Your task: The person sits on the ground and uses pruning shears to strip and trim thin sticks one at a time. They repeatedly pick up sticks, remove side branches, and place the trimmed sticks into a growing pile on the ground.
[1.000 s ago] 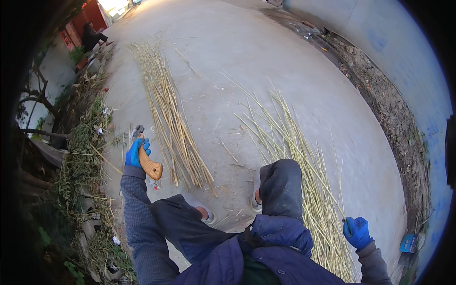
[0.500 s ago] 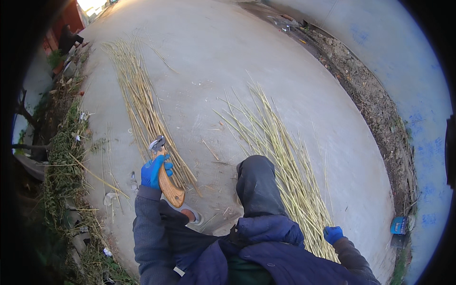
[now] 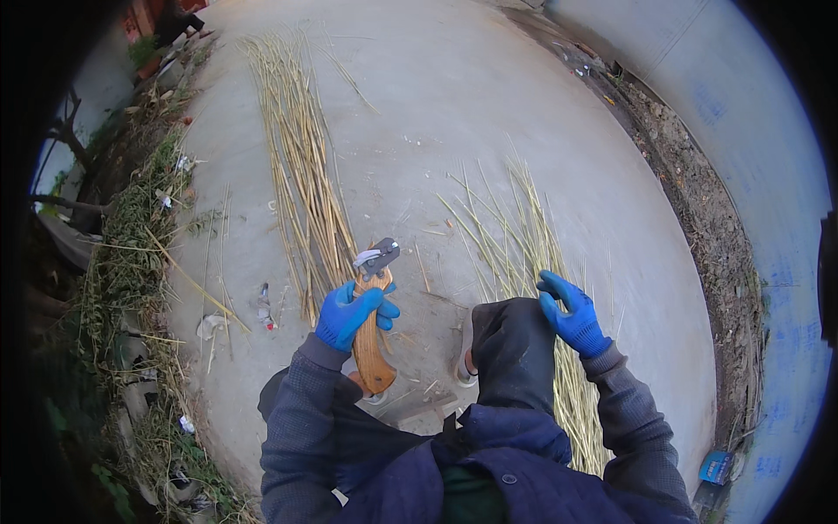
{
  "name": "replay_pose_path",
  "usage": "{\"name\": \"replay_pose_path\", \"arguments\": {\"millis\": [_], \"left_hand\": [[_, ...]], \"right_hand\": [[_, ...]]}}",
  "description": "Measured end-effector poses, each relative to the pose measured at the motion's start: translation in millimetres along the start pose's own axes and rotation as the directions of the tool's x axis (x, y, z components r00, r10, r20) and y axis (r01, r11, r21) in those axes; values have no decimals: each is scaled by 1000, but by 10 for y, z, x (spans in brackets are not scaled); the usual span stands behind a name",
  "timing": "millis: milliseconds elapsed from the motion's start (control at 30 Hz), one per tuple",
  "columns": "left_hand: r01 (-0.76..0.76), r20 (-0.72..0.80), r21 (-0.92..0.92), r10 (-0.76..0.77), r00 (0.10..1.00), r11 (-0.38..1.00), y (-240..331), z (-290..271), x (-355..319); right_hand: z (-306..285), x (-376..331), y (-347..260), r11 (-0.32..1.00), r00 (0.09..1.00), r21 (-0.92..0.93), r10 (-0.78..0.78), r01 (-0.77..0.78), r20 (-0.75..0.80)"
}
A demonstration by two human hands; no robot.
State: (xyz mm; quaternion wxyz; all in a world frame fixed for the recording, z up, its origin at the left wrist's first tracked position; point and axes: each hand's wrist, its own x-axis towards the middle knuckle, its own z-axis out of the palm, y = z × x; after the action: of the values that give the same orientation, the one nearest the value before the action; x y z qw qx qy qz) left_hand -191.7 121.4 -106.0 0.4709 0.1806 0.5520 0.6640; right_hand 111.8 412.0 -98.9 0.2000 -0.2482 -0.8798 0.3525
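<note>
My left hand (image 3: 347,316), in a blue glove, is wrapped round a wooden-handled tool (image 3: 373,358) with a grey metal head pointing up and away from me. Its exact kind I cannot make out. My right hand (image 3: 573,316), also blue-gloved, hovers by my right knee, thumb and fingers apart, holding nothing that I can see. Beneath and beside it lies a bundle of pale greenish stalks (image 3: 580,419), partly covered by my leg and arm. Ahead of the tool, a bundle of thicker yellow-brown stalks (image 3: 301,157) stretches away over the concrete.
Dry weeds and litter (image 3: 131,288) line the left side. A strip of bare soil (image 3: 698,201) runs along the pale wall (image 3: 751,131) at right. A blue container (image 3: 716,466) stands near that wall. Part of a person (image 3: 179,22) shows at the far left.
My right hand has come up and inward from the stalks at the lower right to beside my knee, and its fingers have opened. My left hand and the tool have shifted rightward.
</note>
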Motion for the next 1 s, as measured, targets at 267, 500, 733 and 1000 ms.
{"name": "replay_pose_path", "arguments": {"millis": [267,500,733,1000], "left_hand": [[64,101,83,-72,992,994,45,-83,-224],[139,52,10,-140,989,990,-4,-130,-425],[-91,-459,-57,55,887,994,273,-499,-713],[-1,-623,76,48,781,997,452,-668,-744]], "right_hand": [[1350,1148,-1576,771,816,553,-74,-317,573],[1664,1147,-1456,698,743,584,-111,-414,660],[2797,1256,-238,481,777,627,220,-612,589],[4400,894,943,911,776,-79,388,-405,497]]}}
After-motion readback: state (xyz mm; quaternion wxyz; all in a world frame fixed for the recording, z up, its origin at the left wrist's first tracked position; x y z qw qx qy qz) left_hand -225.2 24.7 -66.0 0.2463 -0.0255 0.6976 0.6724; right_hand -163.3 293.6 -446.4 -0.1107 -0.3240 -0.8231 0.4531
